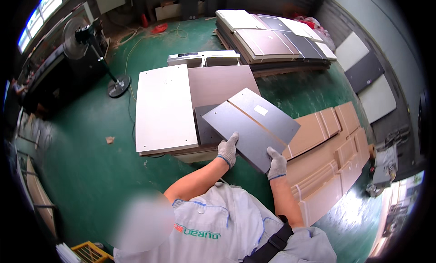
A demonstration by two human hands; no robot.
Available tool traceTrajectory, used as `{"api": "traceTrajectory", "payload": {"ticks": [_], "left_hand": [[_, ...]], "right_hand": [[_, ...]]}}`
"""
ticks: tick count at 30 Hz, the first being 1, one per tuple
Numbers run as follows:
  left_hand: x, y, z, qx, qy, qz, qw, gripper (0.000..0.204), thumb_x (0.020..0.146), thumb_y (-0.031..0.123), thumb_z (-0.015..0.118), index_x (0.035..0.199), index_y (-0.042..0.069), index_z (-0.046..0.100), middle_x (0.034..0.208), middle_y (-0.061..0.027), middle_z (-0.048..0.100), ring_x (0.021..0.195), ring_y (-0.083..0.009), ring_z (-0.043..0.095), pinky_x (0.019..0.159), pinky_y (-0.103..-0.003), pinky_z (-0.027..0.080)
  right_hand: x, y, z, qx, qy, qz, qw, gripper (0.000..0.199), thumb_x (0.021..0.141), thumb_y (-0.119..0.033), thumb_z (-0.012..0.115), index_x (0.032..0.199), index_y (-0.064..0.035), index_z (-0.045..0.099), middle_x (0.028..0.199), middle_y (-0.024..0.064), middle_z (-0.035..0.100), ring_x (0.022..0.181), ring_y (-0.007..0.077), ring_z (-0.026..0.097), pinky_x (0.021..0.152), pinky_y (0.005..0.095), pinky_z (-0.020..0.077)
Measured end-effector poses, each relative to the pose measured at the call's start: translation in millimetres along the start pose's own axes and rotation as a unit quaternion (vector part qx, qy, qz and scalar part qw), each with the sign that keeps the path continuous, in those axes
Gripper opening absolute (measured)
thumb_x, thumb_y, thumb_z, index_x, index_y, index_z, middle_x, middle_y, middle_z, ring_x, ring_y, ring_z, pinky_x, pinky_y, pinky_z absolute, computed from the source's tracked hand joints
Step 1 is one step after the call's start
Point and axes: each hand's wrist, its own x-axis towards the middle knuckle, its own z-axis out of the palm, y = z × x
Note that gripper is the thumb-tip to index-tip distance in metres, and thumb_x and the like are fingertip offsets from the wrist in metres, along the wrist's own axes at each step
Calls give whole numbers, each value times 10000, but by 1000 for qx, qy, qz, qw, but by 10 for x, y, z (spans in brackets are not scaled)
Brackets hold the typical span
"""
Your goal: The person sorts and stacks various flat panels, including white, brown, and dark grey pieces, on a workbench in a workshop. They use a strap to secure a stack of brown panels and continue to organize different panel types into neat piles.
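Observation:
A dark grey flat panel (238,122) with a white label and a brown strip across it is held up in front of me, tilted. My left hand (228,150), in a knitted glove, grips its near left edge with the thumb on top. My right hand (276,164), gloved too, clasps its near right edge; the fingers of both hands are hidden beneath it. Behind the held panel, a second dark grey panel (205,129) lies on a stack beside a large white panel (165,108) and a pinkish-beige panel (220,83).
To the right lie strapped brown cardboard packages (313,131). A larger strapped stack of boards (268,43) stands at the back. A pedestal fan (119,86) is on the green floor at left. Boards (379,99) lean against the right wall.

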Motion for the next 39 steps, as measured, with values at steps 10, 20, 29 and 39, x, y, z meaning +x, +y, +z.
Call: {"api": "traceTrajectory", "payload": {"ticks": [10, 20, 29, 39], "left_hand": [[379, 133, -95, 78, -26, -218, 972, 646, 992, 466, 678, 1320, -70, 527, 1161, -238, 688, 909, -327, 731, 793, -425, 614], [889, -675, 744, -38, 483, -6, 875, 549, 1000, 304, 648, 1342, -105, 515, 1310, -240, 642, 1189, -351, 653, 1005, -442, 523], [1036, -538, 1119, -67, 558, 59, 825, 418, 1025, 227, 582, 1358, -23, 543, 1273, -178, 661, 1142, -292, 646, 1010, -396, 494], [1256, -564, 1103, -140, 582, 80, 797, 435, 1020, 248, 621, 1326, -55, 561, 1264, -176, 664, 1129, -294, 645, 1009, -406, 494]], "right_hand": [[3320, -1000, 583, -213, -153, -3, 965, 302, 858, -115, 786, 1115, 17, 696, 989, 81, 718, 828, 206, 703, 776, 355, 603], [5121, -361, 1356, -266, -405, 146, 863, 428, 895, -83, 796, 1268, 33, 620, 1128, 108, 713, 969, 215, 705, 875, 368, 603], [5113, -346, 1795, -596, -450, 61, 662, 698, 850, -222, 879, 1338, 86, 487, 1134, 210, 702, 983, 242, 707, 864, 381, 581], [5187, -379, 2127, -766, -432, -77, 470, 858, 747, -471, 906, 1230, 133, 537, 1173, 330, 706, 1140, 434, 699, 973, 461, 562]]}}
